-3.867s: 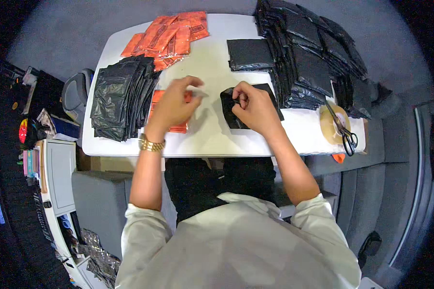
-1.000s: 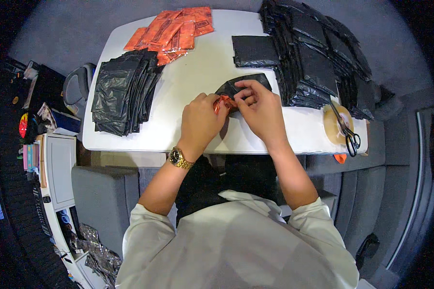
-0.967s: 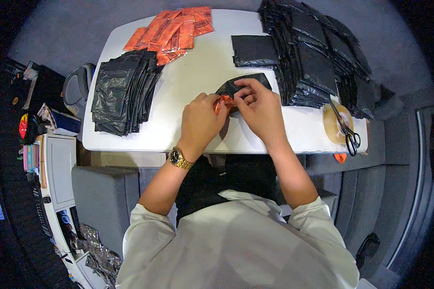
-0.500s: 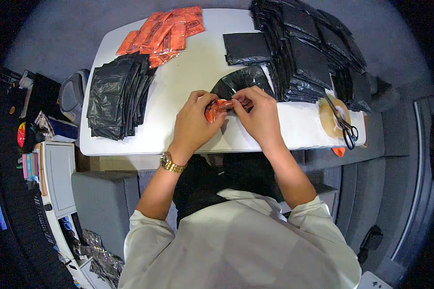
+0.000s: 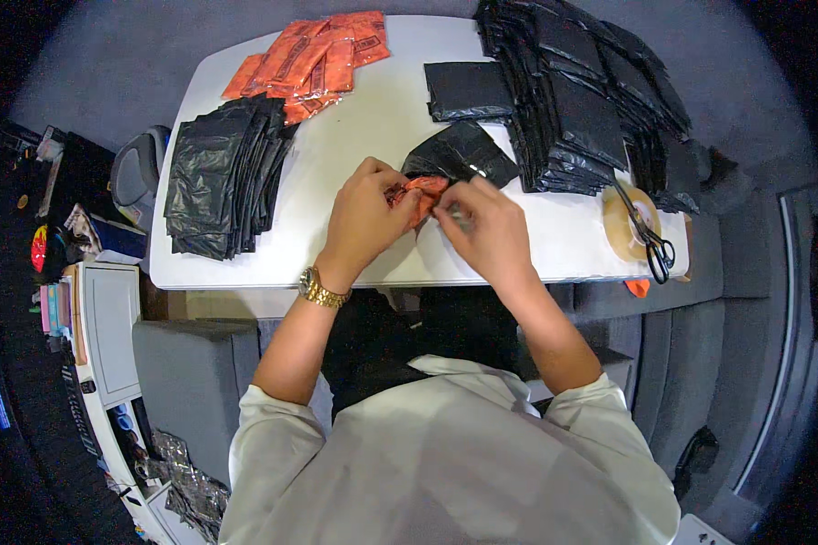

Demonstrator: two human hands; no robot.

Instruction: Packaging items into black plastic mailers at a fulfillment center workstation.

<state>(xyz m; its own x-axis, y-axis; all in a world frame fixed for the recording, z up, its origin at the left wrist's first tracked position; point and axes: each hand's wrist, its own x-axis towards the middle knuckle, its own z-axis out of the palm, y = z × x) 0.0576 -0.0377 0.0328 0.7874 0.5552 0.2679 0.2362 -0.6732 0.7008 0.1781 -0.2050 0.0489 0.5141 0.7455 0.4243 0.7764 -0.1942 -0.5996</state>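
Observation:
Above the near edge of the white table (image 5: 373, 254), my left hand (image 5: 364, 213) grips a crumpled orange plastic packet (image 5: 424, 195) between thumb and fingers. A gold watch is on that wrist. My right hand (image 5: 489, 227) is closed in a pinch at the packet's right side, slightly blurred. A greyish, see-through bit shows among its fingers, too unclear to name. Just beyond both hands lies a single black plastic bag (image 5: 463, 150), partly covered by them.
Orange packets (image 5: 314, 59) in clear wrap lie at the far left, with a stack of black bags (image 5: 218, 182) nearer me. Large piles of black bags (image 5: 568, 109) fill the far right. Black-handled scissors (image 5: 656, 250) rest across a tape roll (image 5: 620, 227) near the right edge.
The orange packet now shows more of its surface between my hands. My right hand has turned and shifted slightly down and right, its fingers curled closer.

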